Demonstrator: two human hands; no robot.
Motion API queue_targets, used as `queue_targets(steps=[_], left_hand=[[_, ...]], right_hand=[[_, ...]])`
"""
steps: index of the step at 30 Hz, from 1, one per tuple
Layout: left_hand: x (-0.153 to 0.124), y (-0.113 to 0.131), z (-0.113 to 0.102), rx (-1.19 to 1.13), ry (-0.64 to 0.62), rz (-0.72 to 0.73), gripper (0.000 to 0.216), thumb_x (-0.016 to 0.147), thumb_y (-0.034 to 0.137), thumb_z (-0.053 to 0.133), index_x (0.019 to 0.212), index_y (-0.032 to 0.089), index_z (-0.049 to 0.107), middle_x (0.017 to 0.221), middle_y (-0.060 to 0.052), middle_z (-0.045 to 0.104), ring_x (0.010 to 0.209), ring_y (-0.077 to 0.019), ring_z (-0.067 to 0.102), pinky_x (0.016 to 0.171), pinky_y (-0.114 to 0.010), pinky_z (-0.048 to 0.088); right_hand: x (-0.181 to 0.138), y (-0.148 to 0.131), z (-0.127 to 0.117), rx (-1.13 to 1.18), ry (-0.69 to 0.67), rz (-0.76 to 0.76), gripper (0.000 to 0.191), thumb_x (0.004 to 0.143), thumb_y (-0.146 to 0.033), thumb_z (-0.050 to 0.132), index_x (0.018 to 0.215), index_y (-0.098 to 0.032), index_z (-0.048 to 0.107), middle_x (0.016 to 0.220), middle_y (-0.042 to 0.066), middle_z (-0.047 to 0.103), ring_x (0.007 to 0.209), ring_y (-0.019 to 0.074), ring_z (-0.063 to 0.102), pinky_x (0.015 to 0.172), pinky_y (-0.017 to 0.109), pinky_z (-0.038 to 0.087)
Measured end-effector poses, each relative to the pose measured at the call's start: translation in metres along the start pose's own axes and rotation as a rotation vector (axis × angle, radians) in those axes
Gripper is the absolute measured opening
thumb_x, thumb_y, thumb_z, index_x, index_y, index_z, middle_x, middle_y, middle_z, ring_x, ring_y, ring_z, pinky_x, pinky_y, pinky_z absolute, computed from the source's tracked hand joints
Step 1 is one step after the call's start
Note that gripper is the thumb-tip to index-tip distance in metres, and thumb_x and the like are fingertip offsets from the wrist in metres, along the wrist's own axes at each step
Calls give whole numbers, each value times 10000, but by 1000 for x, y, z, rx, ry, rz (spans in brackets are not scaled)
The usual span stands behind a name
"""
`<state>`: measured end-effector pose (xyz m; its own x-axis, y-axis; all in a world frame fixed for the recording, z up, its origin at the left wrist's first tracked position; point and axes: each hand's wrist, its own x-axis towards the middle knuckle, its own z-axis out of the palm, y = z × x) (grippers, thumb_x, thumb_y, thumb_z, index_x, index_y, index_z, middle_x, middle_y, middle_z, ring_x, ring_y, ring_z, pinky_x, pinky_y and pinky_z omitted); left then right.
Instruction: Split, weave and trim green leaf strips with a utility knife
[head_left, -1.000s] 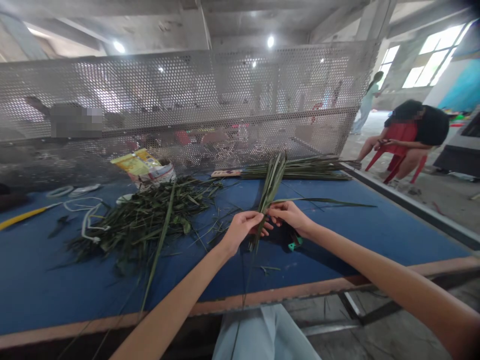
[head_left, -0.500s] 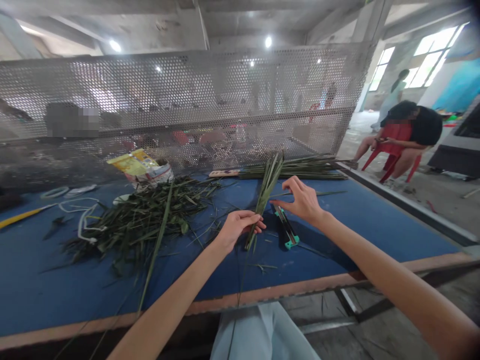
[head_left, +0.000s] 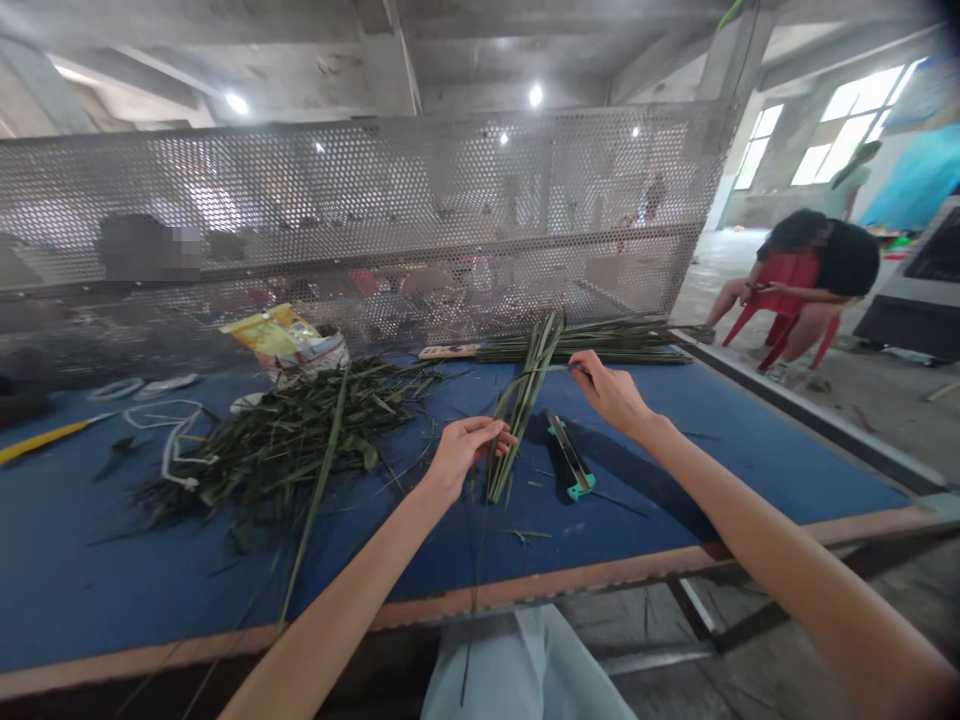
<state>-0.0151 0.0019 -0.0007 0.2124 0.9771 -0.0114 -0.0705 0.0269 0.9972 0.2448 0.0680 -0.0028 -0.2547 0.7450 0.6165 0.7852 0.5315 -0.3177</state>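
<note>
My left hand (head_left: pixel 463 455) is closed, pinching a narrow green leaf strip (head_left: pixel 517 378) between thumb and fingers. Its fingertips lie against the lower part of a small bundle of long leaf blades (head_left: pixel 534 375) on the blue table. From there the strip curves up across the bundle to my right hand (head_left: pixel 609 392), which pinches its other end. A thin tail hangs below my left hand past the table edge. Between the hands and nearer me lies a teal and black cutter knife (head_left: pixel 571 458), touched by neither hand.
A heap of leaf scraps (head_left: pixel 300 440) covers the left of the table (head_left: pixel 780 450), with a yellow and white bag (head_left: pixel 289 340) behind. More long leaves (head_left: pixel 600 342) lie along the perforated metal screen (head_left: pixel 450 220). A yellow tool (head_left: pixel 52 436) is far left; a person (head_left: pixel 817 265) sits at right.
My right hand has shifted slightly with the strip's end, which now arches over the bundle. My left hand has moved a little left and its grip has slid from the bundle onto the strip.
</note>
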Motion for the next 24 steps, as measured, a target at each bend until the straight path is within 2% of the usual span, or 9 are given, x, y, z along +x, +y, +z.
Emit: queue_targets(steps=[5, 8, 11, 13, 17, 24], left_hand=[[1, -1, -1, -33, 19, -5, 288, 676, 363, 717, 789, 101, 686, 773, -98, 707, 638, -136, 617, 683, -276, 501], [-1, 0, 0, -12, 5, 4, 287, 688, 365, 708, 796, 100, 683, 783, -99, 709, 629, -129, 615, 673, -268, 496], [-3, 0, 4, 15, -19, 1, 268, 706, 353, 693, 791, 100, 680, 771, -97, 711, 621, -128, 617, 657, -258, 489], [-5, 1, 6, 30, -36, -2, 258, 715, 348, 684, 787, 101, 677, 769, -99, 712, 621, -131, 621, 643, -254, 486], [-8, 5, 12, 80, -56, 7, 269, 706, 354, 692, 769, 94, 667, 740, -105, 708, 590, -143, 621, 617, -266, 491], [-10, 5, 17, 134, -71, 46, 303, 707, 385, 692, 747, 87, 653, 716, -114, 704, 573, -148, 623, 595, -263, 499]], right_hand=[[-4, -26, 0, 195, 18, -16, 211, 922, -328, 379, 1003, -219, 540, 782, 48, 620, 638, 162, 565, 590, 257, 346], [-5, -41, 4, 506, 33, 74, 189, 899, -383, 434, 950, -226, 528, 718, 10, 562, 505, 107, 480, 515, 238, 352], [-6, -53, 9, 848, -77, 188, 203, 863, -429, 484, 906, -231, 483, 689, -30, 522, 378, 58, 397, 387, 214, 294], [-8, -61, 12, 970, -180, 208, 213, 847, -436, 508, 884, -230, 470, 667, -46, 508, 352, 50, 399, 350, 205, 265], [-15, -75, 17, 1085, -282, 212, 230, 839, -432, 533, 875, -210, 487, 672, -48, 519, 347, 27, 378, 343, 194, 259], [-18, -79, 20, 1169, -245, 229, 251, 846, -428, 545, 896, -187, 499, 702, -33, 558, 350, 9, 354, 329, 174, 211]])
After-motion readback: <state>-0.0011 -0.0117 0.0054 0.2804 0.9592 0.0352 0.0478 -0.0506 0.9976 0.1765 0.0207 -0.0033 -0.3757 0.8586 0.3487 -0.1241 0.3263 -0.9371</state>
